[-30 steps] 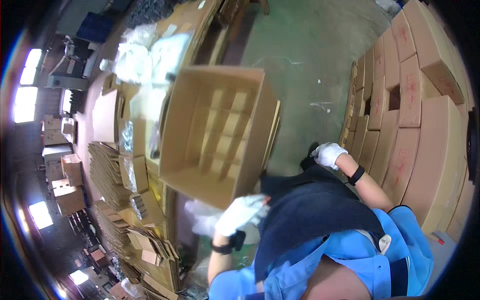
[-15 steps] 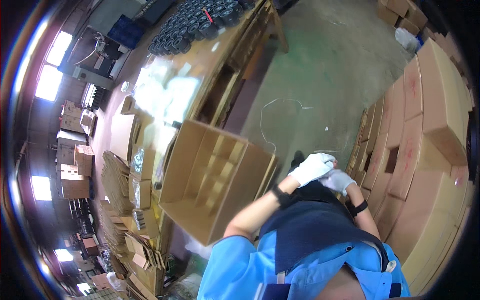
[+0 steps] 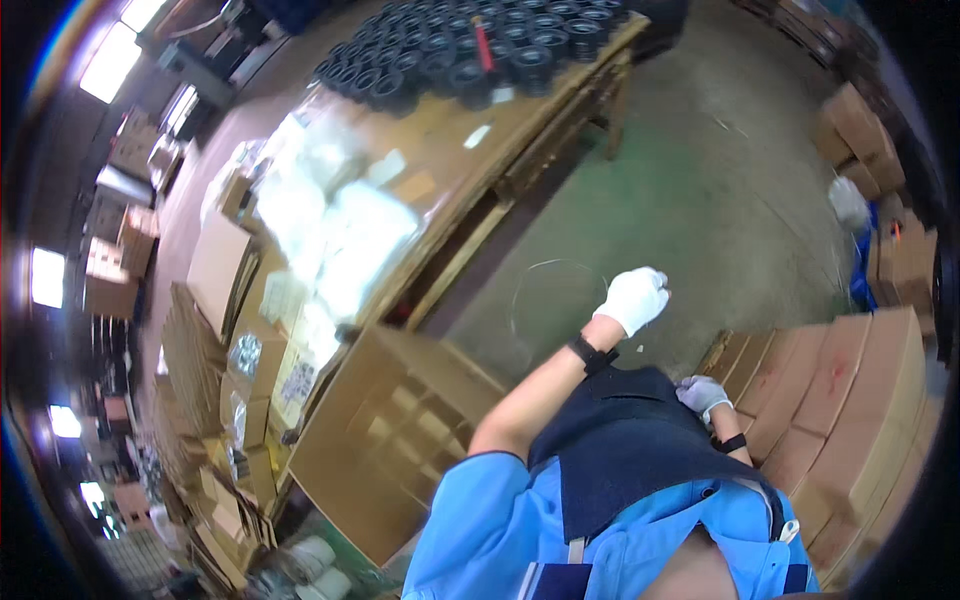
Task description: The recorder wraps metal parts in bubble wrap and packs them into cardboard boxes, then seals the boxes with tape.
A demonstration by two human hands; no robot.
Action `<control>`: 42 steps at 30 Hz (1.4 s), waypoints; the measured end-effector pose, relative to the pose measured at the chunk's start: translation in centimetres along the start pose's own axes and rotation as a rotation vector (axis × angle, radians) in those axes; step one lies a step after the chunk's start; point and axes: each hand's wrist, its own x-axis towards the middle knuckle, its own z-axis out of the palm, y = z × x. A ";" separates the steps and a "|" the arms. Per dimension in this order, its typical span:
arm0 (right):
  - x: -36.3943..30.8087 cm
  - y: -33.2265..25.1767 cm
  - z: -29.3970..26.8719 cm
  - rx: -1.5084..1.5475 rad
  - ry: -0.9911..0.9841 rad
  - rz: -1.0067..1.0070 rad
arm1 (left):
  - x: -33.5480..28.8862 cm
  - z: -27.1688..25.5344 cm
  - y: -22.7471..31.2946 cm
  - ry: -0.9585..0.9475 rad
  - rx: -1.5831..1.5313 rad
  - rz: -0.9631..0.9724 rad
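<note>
My left hand [image 3: 636,300], in a white glove, is held out ahead of my body above the floor. Its fingers are curled in, and whatever they may hold does not show. My right hand [image 3: 703,396], in a greyish white glove, is low beside my dark apron [image 3: 640,430], close to stacked cartons [image 3: 790,390]. Its fingers are bent inward against the apron's edge; I cannot make out anything in them. Left of my left forearm is an open cardboard box [image 3: 350,470], tilted, with divider-like squares inside, touched by neither hand.
A long wooden table [image 3: 450,140] at the left carries many black cylindrical parts [image 3: 400,75], a red tool [image 3: 483,45] and white plastic bags [image 3: 350,230]. Flat cardboard pieces [image 3: 190,370] lie at its near end. A thin loop of strap [image 3: 550,264] lies on the floor.
My hands, together before, are now apart: the left has moved up and forward, the right down beside the apron. The view has shifted, bringing more of the table into sight.
</note>
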 end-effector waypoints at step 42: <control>33.8 -53.9 -55.8 -0.058 0.743 -0.427 | -8.2 -25.4 -30.3 0.833 0.302 -1.015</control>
